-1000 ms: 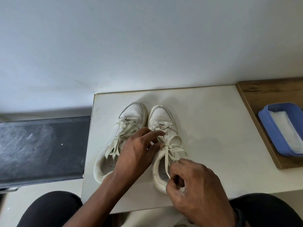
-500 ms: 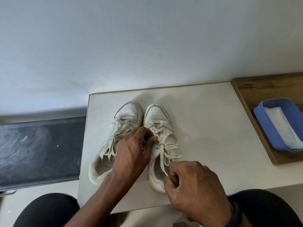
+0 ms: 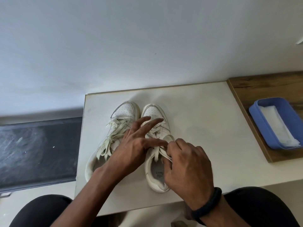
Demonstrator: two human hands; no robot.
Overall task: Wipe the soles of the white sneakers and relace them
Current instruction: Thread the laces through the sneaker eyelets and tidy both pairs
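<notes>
Right hand pinches the right sneaker's lace; its fingertips are hidden. Left hand's fingers lie spread and straight over that sneaker's eyelets, masking them.

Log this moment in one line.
step: lacing | left hand: fingers spread over sneaker | right hand: pinches lace | other sneaker: loose laces

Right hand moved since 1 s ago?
Yes: the right hand has shifted toward the toe of the right sneaker, from beside its heel opening up to the laces, which it pinches.
</notes>
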